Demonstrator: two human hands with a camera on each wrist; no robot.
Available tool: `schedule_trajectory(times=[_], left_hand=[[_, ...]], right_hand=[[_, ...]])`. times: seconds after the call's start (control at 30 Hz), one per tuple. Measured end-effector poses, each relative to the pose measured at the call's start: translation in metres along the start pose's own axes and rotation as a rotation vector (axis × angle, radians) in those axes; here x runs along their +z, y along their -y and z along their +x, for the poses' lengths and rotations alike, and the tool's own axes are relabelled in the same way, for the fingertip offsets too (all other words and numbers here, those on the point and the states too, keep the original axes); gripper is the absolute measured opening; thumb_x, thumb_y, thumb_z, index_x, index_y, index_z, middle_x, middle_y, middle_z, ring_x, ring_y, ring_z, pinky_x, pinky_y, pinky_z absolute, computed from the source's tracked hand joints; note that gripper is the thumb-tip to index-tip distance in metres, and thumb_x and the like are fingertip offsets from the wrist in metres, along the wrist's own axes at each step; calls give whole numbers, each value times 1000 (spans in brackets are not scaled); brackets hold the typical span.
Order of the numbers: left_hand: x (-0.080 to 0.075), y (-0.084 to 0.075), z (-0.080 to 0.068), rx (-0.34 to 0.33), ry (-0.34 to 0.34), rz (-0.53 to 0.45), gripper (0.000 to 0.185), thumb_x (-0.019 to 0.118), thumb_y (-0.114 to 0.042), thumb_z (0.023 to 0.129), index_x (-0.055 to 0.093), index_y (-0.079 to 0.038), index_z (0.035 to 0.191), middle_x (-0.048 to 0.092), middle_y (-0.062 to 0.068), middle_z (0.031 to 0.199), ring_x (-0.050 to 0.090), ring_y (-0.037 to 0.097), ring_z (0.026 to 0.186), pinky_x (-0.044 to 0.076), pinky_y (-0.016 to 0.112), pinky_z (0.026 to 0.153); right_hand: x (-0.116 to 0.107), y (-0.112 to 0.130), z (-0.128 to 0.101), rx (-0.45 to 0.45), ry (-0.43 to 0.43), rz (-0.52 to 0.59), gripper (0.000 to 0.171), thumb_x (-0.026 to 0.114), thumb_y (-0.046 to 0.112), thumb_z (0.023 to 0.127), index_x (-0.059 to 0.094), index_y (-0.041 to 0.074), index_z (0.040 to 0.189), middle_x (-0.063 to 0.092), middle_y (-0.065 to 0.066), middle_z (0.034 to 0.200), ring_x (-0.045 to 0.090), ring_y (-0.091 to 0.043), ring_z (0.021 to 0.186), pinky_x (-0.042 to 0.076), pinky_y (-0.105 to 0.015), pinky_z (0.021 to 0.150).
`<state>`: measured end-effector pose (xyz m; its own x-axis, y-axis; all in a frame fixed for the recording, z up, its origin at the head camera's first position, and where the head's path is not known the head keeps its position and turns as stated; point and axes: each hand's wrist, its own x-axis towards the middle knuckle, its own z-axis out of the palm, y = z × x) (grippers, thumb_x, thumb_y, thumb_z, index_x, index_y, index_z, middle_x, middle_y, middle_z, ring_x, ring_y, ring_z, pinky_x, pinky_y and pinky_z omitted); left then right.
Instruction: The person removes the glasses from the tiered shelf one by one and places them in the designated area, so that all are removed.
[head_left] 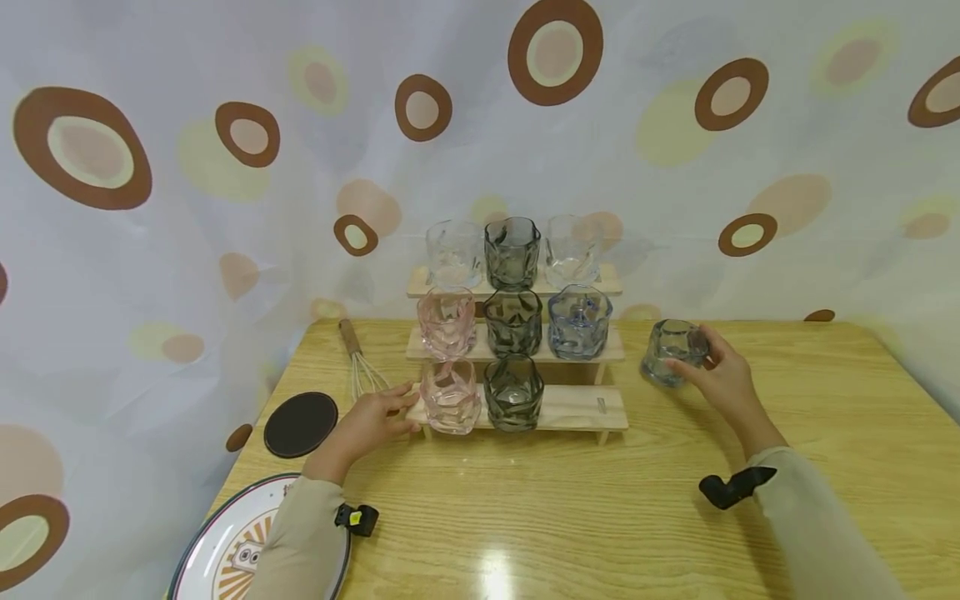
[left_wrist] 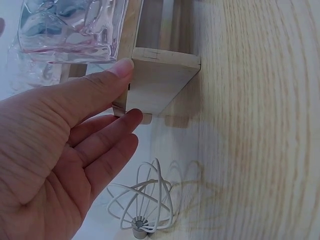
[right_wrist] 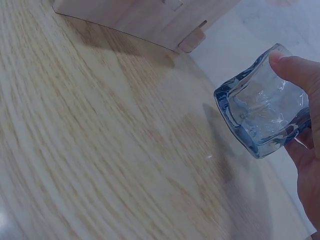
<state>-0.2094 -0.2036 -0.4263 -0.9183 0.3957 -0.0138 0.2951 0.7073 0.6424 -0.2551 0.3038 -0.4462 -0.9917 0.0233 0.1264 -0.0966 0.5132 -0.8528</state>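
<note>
wire whisk [head_left: 357,365] with a wooden handle lies on the wooden table [head_left: 570,517], left of the rack. round dark coaster [head_left: 301,424] sits just in front of the whisk. patterned plate [head_left: 225,550] with a dark rim at the table's near left corner, partly cut off by the frame edge. curtain [head_left: 225,208] behind the table, white with brown and yellow circles. glare spot on the tabletop near the front edge.
</note>
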Motion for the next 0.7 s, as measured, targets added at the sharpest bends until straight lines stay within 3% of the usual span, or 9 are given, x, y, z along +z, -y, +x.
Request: schedule_trajectory(times=[0.23,0.5,0.7], left_hand=[[0,0,0,4,-4,5,52,69,-17,86,53,0,133,36,19,146,38,39,131,44,47,96],[1,2,1,1,-2,9,53,69,-19,87,52,0,134,35,18,147,37,38,132,44,47,97],[2,3,1,13,-8,12,52,69,-18,86,53,1,133,36,20,146,37,40,131,45,47,96]], right_hand=[[6,-3,3,37,17,6,93,65,42,89,5,10,153,11,-20,155,18,-46,137,29,-58,103],[8,-3,2,29,24,-15,92,65,41,89,6,9,153,16,-21,155,21,-45,137,30,-46,103],[9,-3,1,32,29,4,92,64,39,90,4,10,154,12,-21,155,18,-45,138,27,-54,104]])
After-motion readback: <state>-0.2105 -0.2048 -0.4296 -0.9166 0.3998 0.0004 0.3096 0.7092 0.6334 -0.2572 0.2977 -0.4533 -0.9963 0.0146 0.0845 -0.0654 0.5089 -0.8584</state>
